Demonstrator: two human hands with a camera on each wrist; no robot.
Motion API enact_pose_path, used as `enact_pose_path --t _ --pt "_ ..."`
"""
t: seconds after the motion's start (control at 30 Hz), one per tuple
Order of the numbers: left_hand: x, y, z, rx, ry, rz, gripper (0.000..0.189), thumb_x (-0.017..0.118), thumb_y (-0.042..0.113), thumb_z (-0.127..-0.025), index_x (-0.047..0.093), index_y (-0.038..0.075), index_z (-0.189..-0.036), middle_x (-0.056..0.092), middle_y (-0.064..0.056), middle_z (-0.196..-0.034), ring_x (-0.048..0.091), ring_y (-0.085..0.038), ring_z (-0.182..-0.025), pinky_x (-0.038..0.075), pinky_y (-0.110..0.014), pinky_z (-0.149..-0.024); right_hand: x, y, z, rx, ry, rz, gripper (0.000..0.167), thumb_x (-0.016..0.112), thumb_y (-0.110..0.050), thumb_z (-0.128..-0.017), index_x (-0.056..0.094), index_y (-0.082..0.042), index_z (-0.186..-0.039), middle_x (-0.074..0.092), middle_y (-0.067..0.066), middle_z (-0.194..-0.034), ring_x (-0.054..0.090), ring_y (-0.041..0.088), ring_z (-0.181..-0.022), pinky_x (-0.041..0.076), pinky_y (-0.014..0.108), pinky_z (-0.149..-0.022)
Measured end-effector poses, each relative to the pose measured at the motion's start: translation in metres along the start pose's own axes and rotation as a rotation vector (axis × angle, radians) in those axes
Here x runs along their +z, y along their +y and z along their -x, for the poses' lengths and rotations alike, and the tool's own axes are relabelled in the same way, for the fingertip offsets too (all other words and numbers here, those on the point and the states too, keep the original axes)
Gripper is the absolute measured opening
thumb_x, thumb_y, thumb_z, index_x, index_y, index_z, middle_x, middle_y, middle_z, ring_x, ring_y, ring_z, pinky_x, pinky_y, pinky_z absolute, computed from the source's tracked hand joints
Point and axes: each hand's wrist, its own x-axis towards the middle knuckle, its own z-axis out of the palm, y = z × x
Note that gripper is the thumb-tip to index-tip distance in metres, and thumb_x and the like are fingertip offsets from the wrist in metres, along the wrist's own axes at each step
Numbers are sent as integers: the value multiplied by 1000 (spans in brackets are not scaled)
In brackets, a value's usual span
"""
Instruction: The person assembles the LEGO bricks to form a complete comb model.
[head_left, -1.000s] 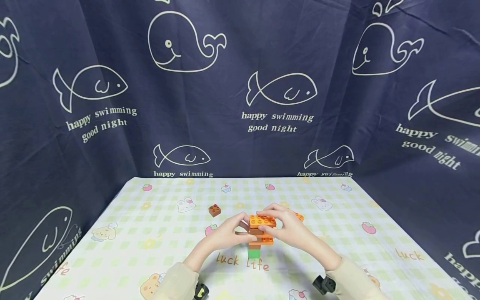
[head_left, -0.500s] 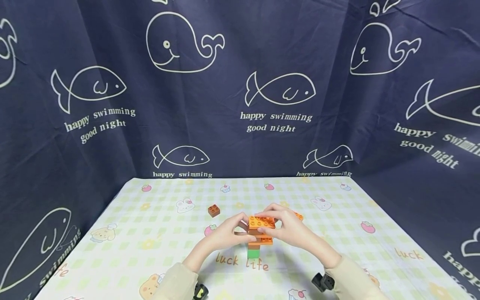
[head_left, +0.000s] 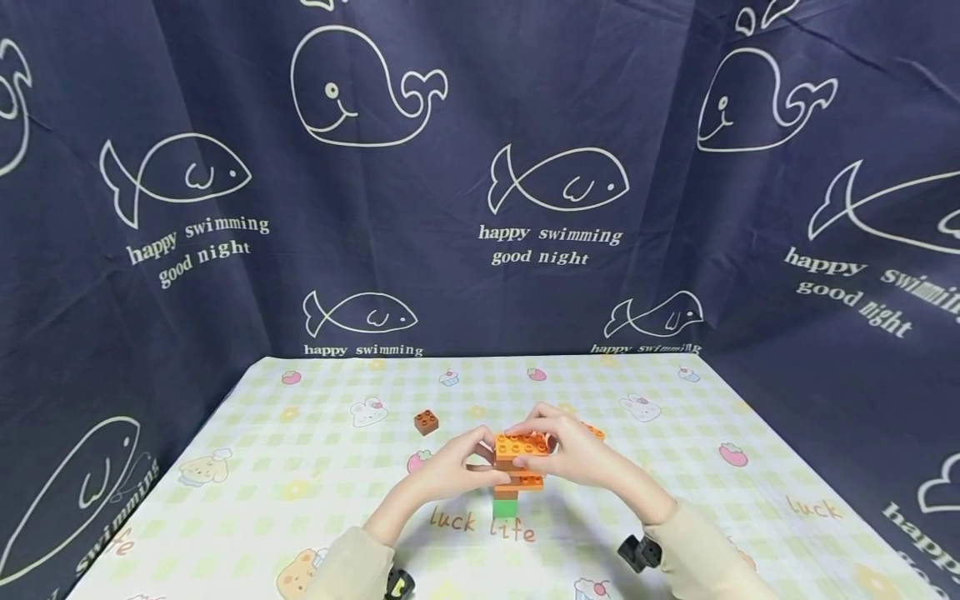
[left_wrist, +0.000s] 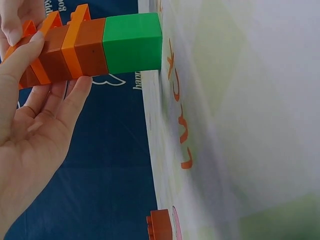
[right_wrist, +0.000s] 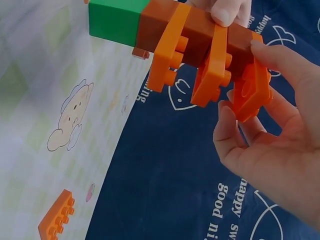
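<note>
A toy-brick tower stands upright on the table, with a green brick [head_left: 505, 507] as its base. Above the green, brown bricks [left_wrist: 91, 54] alternate with wider orange plates that jut out to the right. My left hand [head_left: 453, 467] grips the upper tower from the left, thumb on the near side and fingers behind. At the top, my right hand [head_left: 581, 450] pinches the uppermost orange plate [head_left: 513, 450], with its thumb at the near edge and fingers at the far side. That plate's studs face up, some hidden by the right fingers.
A loose brown brick [head_left: 426, 422] lies behind and left of the tower. Another orange plate [right_wrist: 56, 215] lies on the tablecloth, mostly hidden behind the right hand in the head view. A dark blue curtain [head_left: 450, 208] hangs around the table's back and sides.
The uppermost orange plate sits slightly lower on the tower, and the right hand keeps its pinch. The left hand and loose pieces hold their places; the head view shifts slightly.
</note>
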Motion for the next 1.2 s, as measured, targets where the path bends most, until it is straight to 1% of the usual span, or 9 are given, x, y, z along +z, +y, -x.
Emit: enact_pose_path --t 0.13,0.23,0.4,0.57,0.7,0.87,1.0,1.1,1.2 --pt "0 0 1 -5 1 1 27 70 26 -85 49 14 -97 60 1 -109 58 -15 -105 52 -16 -84 -1 2 -1 19 -33 -52 31 73 -19 -80 69 -14 -110 53 -5 -87 44 8 -71 45 23 -59" --pt "-1 0 1 -9 4 -3 27 70 27 -85 50 15 -97 60 1 -110 58 -15 -105 52 -16 -84 -1 3 -1 25 -37 -75 32 74 -19 -80 69 -14 -111 53 -5 -87 44 8 -70 43 20 -58" --pt "-2 1 1 -17 4 3 27 70 27 -85 50 15 -97 59 1 -110 58 -16 -105 52 -17 -84 1 4 -1 24 -21 -70 33 73 -19 -81 68 -14 -112 54 -6 -89 44 8 -74 43 20 -60" --pt "-4 -1 1 -20 7 -3 27 70 27 -85 50 15 -98 59 1 -110 57 -16 -106 52 -17 -85 3 4 -1 30 -14 -64 32 72 -18 -81 68 -13 -113 55 -6 -92 44 8 -77 45 26 -63" --pt "-4 -1 1 -22 8 -1 27 70 26 -85 50 14 -98 59 0 -110 57 -16 -106 52 -17 -85 5 5 -2 33 -13 -94 32 72 -19 -82 67 -14 -113 56 -6 -94 47 8 -81 47 29 -68" --pt "-4 1 -1 -21 6 6 27 70 27 -85 51 15 -99 58 1 -110 58 -15 -105 52 -17 -85 5 8 -1 45 -9 -158 31 71 -21 -83 66 -14 -113 59 -2 -97 51 11 -86 47 27 -73" --pt "-3 1 -1 -18 0 14 26 70 27 -85 51 15 -99 58 1 -111 57 -15 -105 52 -17 -85 6 10 2 45 -15 -163 31 69 -25 -85 65 -14 -114 59 -1 -101 53 12 -87 47 25 -74" --pt "-2 1 -1 -19 1 14 26 70 26 -85 50 15 -98 58 1 -111 57 -15 -105 52 -17 -85 8 12 3 50 -16 -147 32 68 -27 -86 63 -17 -116 61 -3 -106 54 9 -91 48 24 -79" --pt "-1 0 0 -24 5 8 27 70 27 -85 50 15 -98 58 1 -110 57 -15 -106 52 -16 -85 11 14 6 74 -18 -153 37 67 -30 -87 59 -17 -121 61 -1 -114 57 10 -96 50 27 -83"
